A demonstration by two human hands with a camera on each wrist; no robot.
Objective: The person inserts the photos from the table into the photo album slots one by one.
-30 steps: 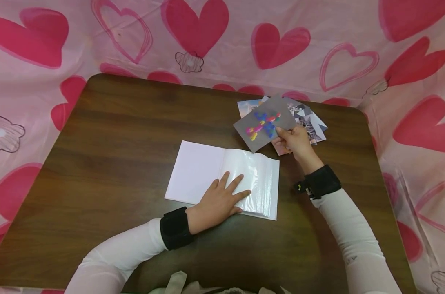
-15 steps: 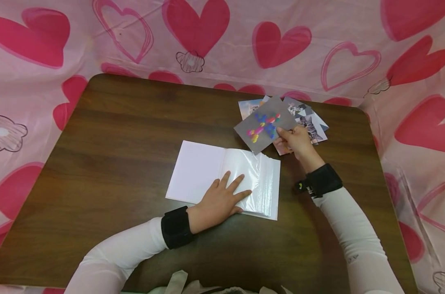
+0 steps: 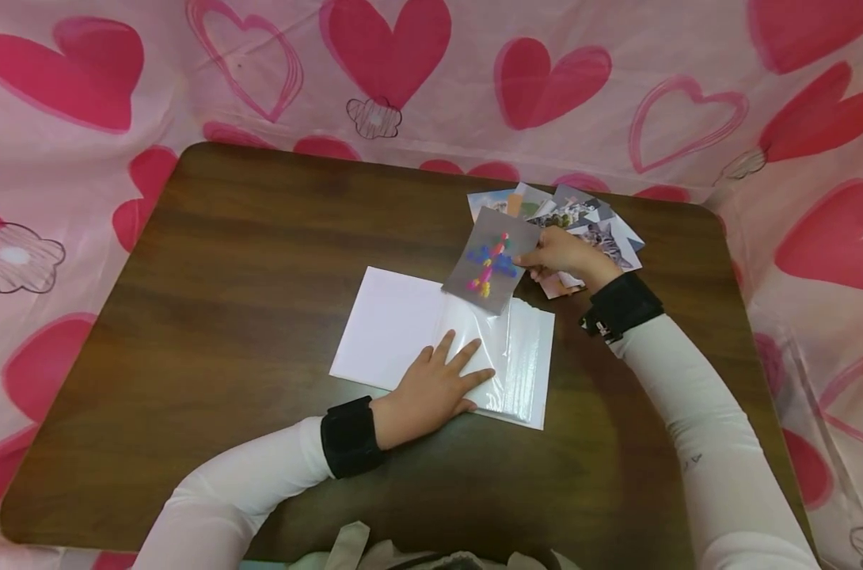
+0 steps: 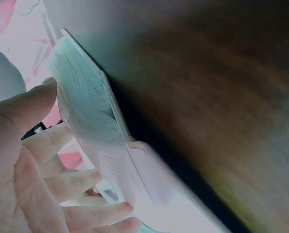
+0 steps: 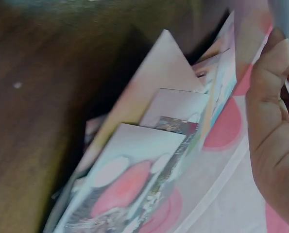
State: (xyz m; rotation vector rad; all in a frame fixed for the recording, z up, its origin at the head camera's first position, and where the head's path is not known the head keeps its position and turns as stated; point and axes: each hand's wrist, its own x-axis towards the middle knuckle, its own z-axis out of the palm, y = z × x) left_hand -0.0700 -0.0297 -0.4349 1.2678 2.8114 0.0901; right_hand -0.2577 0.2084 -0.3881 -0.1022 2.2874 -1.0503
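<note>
A photo album (image 3: 389, 324) lies opened on the table, its white inside cover to the left and a stack of clear plastic sleeves (image 3: 520, 364) to the right. My left hand (image 3: 427, 392) rests on the top sleeve with fingers spread; in the left wrist view the fingertips (image 4: 127, 208) lie along the page stack (image 4: 81, 82). Between thumb and fingers, my right hand (image 3: 563, 257) pinches a grey photo (image 3: 492, 261) with a colourful figure on it. The photo's lower edge overlaps the top of the sleeves in the head view.
Behind the right hand, several loose photos (image 3: 606, 237) lie fanned at the table's back right, some showing cats; the right wrist view shows this pile (image 5: 125, 179) close up. The brown wooden table (image 3: 246, 261) backs onto a pink heart-patterned cloth (image 3: 467, 47).
My right hand has brought the grey photo left and toward the album, turning it more upright. Its lower edge now overlaps the sleeves. The left hand stays in place on the page.
</note>
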